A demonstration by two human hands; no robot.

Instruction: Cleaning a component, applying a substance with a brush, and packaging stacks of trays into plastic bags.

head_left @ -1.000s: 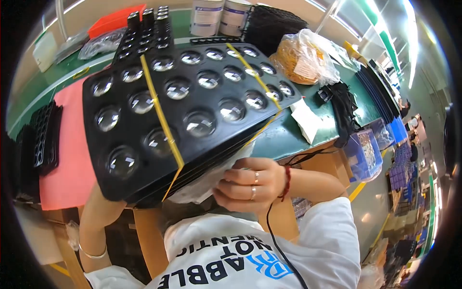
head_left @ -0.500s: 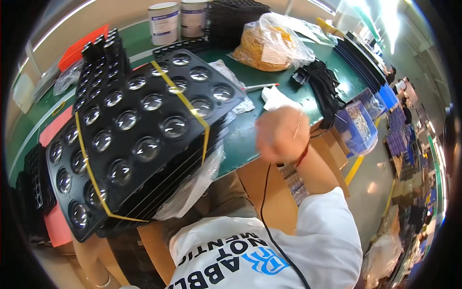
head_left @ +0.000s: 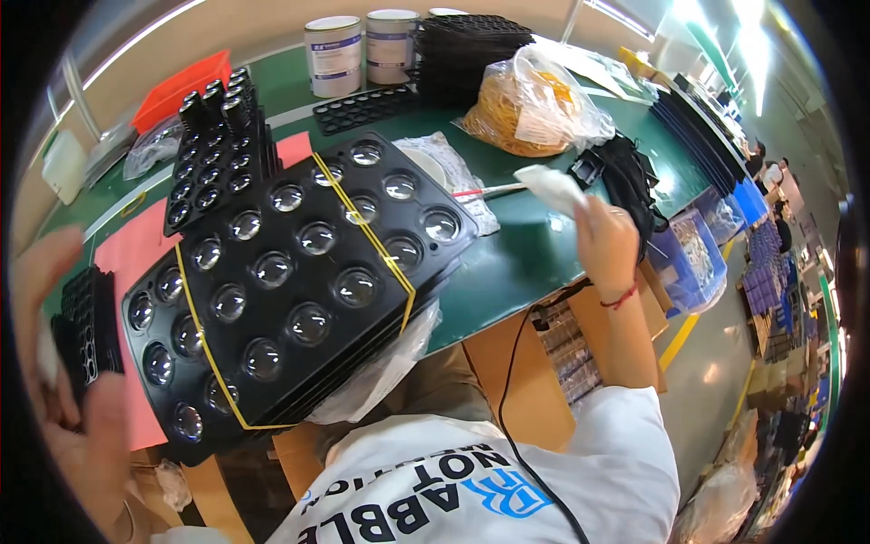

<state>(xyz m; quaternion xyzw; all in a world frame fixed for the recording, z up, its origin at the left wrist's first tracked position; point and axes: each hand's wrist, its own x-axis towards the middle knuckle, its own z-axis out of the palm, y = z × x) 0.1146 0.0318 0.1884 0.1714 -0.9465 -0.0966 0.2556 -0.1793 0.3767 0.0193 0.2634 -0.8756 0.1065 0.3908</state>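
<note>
soft, light-looking white wipe point(head_left: 551, 186) is pinched by right hand point(head_left: 609, 240) over table point(head_left: 517, 258); left hand point(head_left: 72, 451) is spread left of banded tray stack point(head_left: 290, 297) at table edge, judged heavy, best held by rim point(head_left: 464, 220).

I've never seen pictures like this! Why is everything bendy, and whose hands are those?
No robot here: a person works with two bare hands. A fisheye camera on their head looks down, so straight edges seem bent. The white shirt is theirs.

The right hand holds a white wipe. The left hand, blurry at the side, looks open.

At the green table's edge is a stack of black trays with shiny round domes, wrapped in yellow bands. Behind are a bag of yellow bands and white cans.
</note>
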